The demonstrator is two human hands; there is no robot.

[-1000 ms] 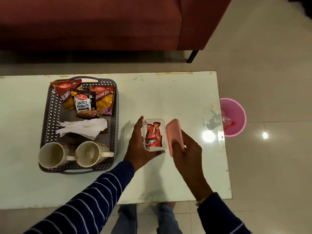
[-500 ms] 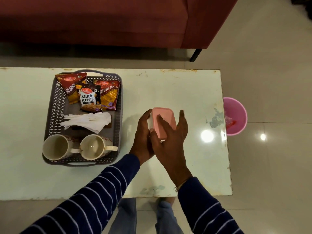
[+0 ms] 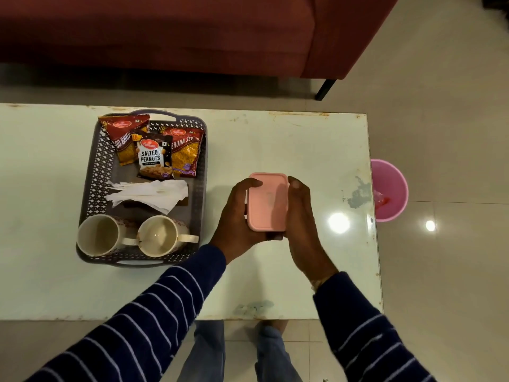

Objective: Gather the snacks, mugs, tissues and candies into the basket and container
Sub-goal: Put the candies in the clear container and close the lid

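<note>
A small container with a pink lid (image 3: 267, 202) sits on the pale table (image 3: 289, 147), covered; the candies inside are hidden. My left hand (image 3: 237, 219) grips its left side and my right hand (image 3: 301, 216) grips its right side. To the left stands a grey perforated basket (image 3: 95, 183). It holds three snack packets (image 3: 155, 155) at the far end, white tissues (image 3: 151, 194) in the middle, and two cream mugs (image 3: 96, 235) (image 3: 158, 236) at the near end.
A pink bucket (image 3: 391, 188) stands on the tiled floor off the table's right edge. A red sofa (image 3: 165, 31) runs behind the table. My legs show below the table's near edge.
My right hand brought the pink lid over the open container and set it on top, hiding the red candies. Both hands now clasp the covered container.
</note>
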